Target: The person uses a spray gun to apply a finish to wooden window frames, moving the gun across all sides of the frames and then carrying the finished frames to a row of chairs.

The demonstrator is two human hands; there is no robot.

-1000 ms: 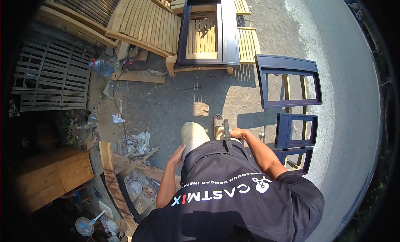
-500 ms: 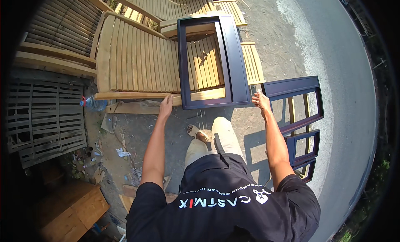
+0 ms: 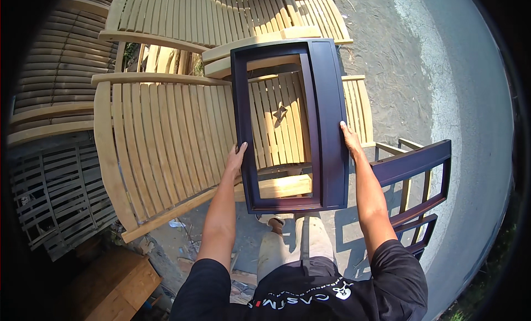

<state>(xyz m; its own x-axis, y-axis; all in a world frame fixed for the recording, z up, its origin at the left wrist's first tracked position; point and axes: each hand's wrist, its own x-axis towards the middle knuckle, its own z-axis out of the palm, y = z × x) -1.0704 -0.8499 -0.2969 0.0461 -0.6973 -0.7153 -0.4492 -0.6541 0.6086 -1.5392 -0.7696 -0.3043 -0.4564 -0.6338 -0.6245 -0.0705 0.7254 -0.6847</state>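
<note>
A dark, purplish-brown wooden frame (image 3: pixel 330 127) with a rectangular opening and one wide side rail is between my hands, over a slatted wooden lounge chair (image 3: pixel 166 149). My left hand (image 3: pixel 237 158) grips its left edge, thumb on the front face. On the opposite side, my right hand (image 3: pixel 350 137) holds the edge of the wide rail, its thumb also in front. The fingers behind the frame are mostly hidden. Through the opening, the chair's slats show with a small dark irregular patch on them. The frame's lower end covers part of my legs.
More dark frames (image 3: pixel 410 167) lean in a row at the right, beside the paved road (image 3: pixel 475 155). A second slatted lounge chair (image 3: pixel 171 14) stands at the far side. Left are a weathered slatted panel (image 3: pixel 58 183) and a brown wooden box (image 3: pixel 119 288). Debris litters the ground.
Both hands have moved from beside the dark frame's lower end up onto its sides and grasped it. The frame now appears larger and closer to me, and my view has shifted.
</note>
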